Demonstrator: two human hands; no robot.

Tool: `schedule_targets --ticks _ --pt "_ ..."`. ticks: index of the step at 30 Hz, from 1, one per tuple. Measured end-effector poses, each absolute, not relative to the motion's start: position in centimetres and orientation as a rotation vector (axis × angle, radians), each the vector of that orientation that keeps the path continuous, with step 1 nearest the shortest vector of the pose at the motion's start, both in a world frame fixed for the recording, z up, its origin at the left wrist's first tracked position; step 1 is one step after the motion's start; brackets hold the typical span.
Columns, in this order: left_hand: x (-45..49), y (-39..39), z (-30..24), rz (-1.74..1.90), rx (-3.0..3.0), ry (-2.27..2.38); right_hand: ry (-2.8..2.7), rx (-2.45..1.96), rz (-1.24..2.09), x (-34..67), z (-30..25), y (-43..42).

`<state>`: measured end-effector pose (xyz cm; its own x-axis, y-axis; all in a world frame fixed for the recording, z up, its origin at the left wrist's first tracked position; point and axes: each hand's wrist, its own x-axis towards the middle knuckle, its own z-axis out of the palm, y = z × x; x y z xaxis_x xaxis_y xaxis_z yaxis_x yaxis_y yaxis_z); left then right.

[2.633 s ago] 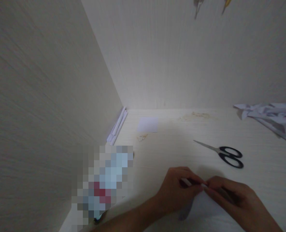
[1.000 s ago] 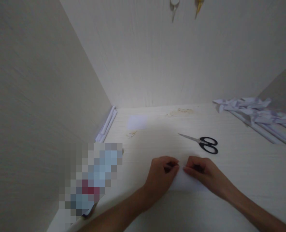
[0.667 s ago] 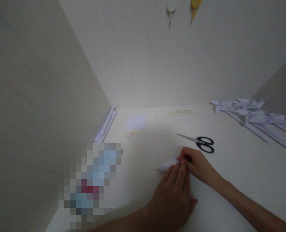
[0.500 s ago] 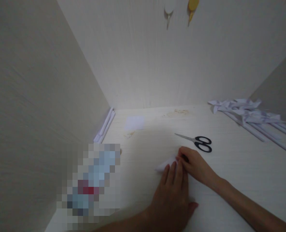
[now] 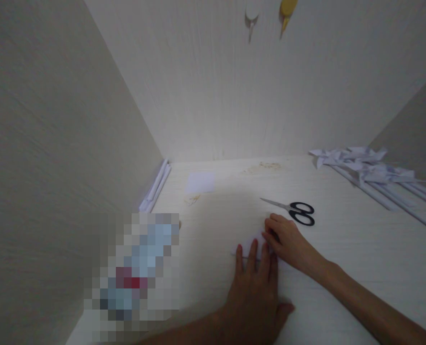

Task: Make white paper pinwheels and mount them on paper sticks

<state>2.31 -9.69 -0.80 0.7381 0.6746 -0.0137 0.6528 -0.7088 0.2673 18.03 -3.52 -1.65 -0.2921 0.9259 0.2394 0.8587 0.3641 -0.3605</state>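
A small piece of white folded paper (image 5: 248, 244) lies on the table, mostly covered by my hands. My left hand (image 5: 254, 287) presses flat on it, fingers stretched out and slightly spread, thumb out to the right. At the paper's far right corner, my right hand (image 5: 287, 242) is closed in a pinch, thumb and fingertips at the corner. The exact grip is partly hidden. Just beyond my right hand rest scissors (image 5: 290, 208) with black handles, their blades shut and pointing left.
A flat white paper square (image 5: 200, 182) lies further back, with rubber bands (image 5: 192, 200) near it and more bands (image 5: 268, 166) by the back wall. Rolled paper sticks (image 5: 156, 187) lean at left. Paper pinwheels (image 5: 371, 165) on sticks lie at right. A blurred-out object (image 5: 144, 268) sits at left.
My left fingers have spread wider and shifted slightly left over the paper. The paper looks flatter under them. My right hand has moved slightly away from me.
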Motion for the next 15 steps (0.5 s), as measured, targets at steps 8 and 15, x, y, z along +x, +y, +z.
schedule_targets --ticks 8,15 --pt "1.8 -9.5 1.1 0.038 2.626 1.009 -2.139 -1.496 0.293 18.6 -1.4 -3.4" --pt "1.9 -7.5 -0.2 0.112 2.63 1.196 -2.051 -1.259 0.091 18.2 -0.6 -5.3"
